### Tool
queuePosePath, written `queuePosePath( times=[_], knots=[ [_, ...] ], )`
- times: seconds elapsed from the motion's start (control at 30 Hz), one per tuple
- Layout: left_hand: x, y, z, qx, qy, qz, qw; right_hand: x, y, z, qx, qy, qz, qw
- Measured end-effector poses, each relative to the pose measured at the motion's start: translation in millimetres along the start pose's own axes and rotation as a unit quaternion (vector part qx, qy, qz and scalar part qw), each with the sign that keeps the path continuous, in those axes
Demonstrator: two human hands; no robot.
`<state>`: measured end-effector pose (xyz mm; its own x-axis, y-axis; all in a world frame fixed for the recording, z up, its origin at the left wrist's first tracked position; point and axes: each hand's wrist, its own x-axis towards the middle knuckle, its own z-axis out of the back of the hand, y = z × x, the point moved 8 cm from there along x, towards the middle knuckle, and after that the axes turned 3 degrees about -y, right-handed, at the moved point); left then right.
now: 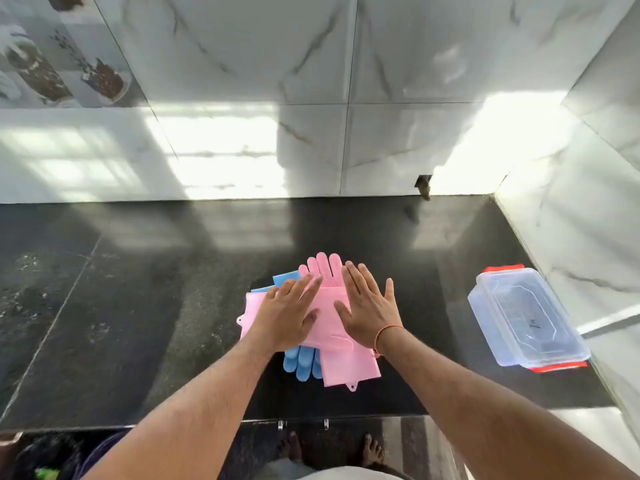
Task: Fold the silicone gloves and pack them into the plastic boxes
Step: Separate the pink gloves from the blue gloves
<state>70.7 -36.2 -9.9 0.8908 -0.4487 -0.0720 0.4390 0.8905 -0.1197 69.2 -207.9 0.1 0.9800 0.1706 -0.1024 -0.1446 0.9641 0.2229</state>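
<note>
A pile of silicone gloves lies in the middle of the black counter. On top is a pink glove, fingers pointing away from me and its cuff toward the front edge. A second pink glove sticks out to the left under it. Blue gloves lie beneath, their fingers showing at the front and a cuff at the back. My left hand and my right hand both rest flat, fingers spread, on the top pink glove. A clear plastic box with red clips stands at the right, lid on.
The black stone counter ends at a marble wall behind and a marble side wall on the right, right beside the box. Its front edge runs just below the gloves. My bare feet show on the floor below.
</note>
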Motion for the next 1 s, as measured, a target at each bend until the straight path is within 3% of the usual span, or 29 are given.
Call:
queuePosePath(
  times=[0.1,0.23,0.67,0.87,1.0],
  knots=[
    [-13.3,6.9,-31.8,-0.034,0.057,0.034,0.997,-13.6,-3.6,-25.9,0.002,0.056,-0.018,0.998],
    [-11.7,11.4,-39.3,-0.076,0.037,0.070,0.994,-19.0,-2.6,-38.8,0.030,0.079,-0.029,0.996],
    [7.9,49.2,-0.3,-0.213,0.016,0.077,0.974,2.7,-9.5,-16.4,0.109,-0.012,-0.142,0.984],
    [-21.5,128.5,15.5,-0.248,-0.083,0.179,0.948,-3.4,-20.1,-29.0,0.144,0.023,-0.234,0.961],
    [-49.4,179.8,10.1,-0.219,-0.123,0.322,0.913,-10.4,-27.5,-39.7,0.186,0.038,-0.312,0.931]
  ],
)
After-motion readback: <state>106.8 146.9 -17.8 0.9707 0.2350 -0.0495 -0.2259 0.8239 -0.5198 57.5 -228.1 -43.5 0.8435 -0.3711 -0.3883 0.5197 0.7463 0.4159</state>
